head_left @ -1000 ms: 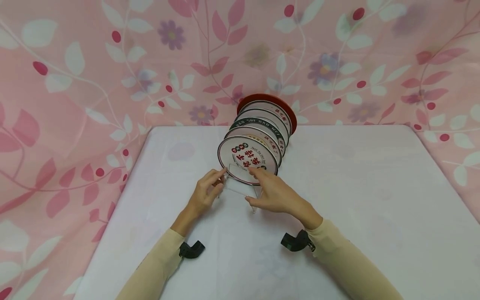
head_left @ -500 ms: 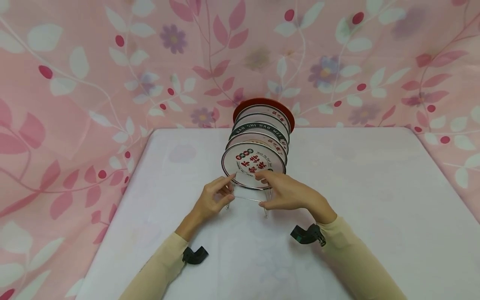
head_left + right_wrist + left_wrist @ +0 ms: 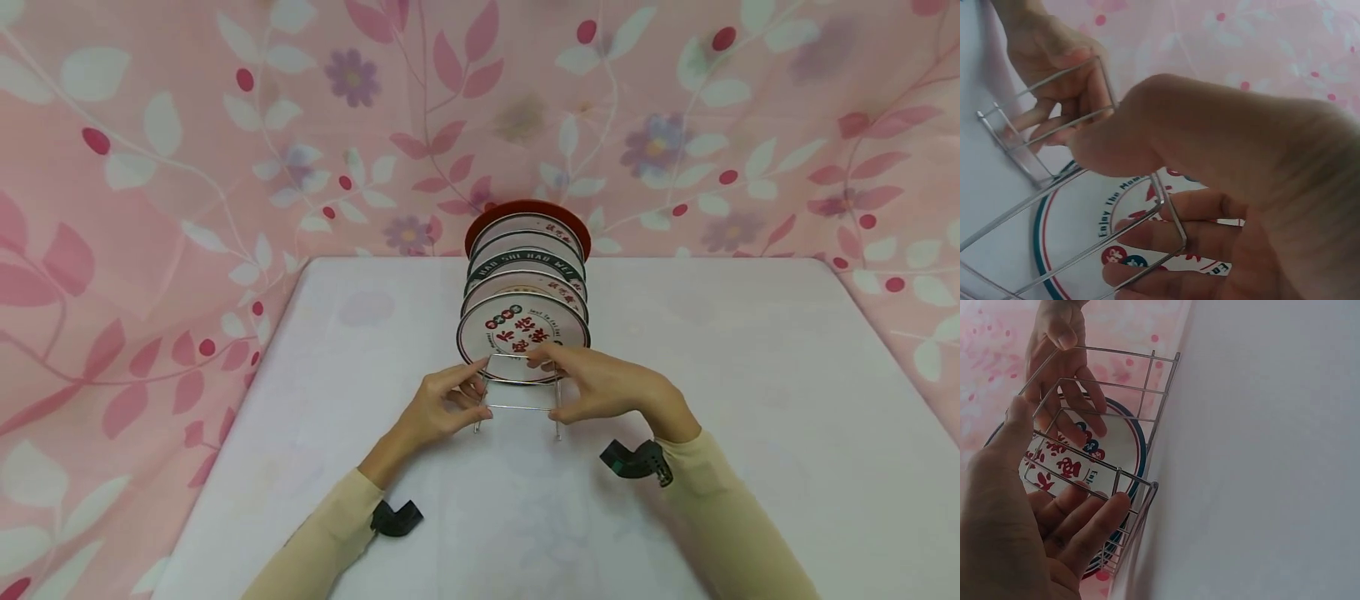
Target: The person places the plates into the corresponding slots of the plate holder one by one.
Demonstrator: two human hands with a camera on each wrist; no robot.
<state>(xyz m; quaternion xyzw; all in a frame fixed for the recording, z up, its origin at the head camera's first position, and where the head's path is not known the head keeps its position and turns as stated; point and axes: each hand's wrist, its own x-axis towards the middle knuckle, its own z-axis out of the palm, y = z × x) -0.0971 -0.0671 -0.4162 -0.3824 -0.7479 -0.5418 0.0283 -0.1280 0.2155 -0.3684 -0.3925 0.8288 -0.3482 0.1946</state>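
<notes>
A silver wire dish rack [image 3: 519, 407] stands on the table with its narrow end toward me. Upright in it is a row of round plates; the front plate [image 3: 517, 329] is white with red characters, and a red plate [image 3: 527, 206] is at the back. My left hand [image 3: 438, 404] grips the rack's near left side, its thumb and fingers bent about the wires [image 3: 1116, 469]. On the near right side my right hand [image 3: 603, 383] holds the wires [image 3: 1079, 256] likewise, fingers in front of the front plate. Most of the rack's far part is hidden by plates.
A white-covered table [image 3: 750, 375] lies under the rack, reaching out on both sides. Behind it hangs a pink floral cloth [image 3: 480, 100], close to the rearmost plate. A black wrist camera [image 3: 397, 518] is strapped to the left sleeve, another camera [image 3: 637, 460] to the right.
The rack's near end has swung right and slightly toward me, both hands moving with it. The row of plates, slanted before, now runs nearly straight away from me.
</notes>
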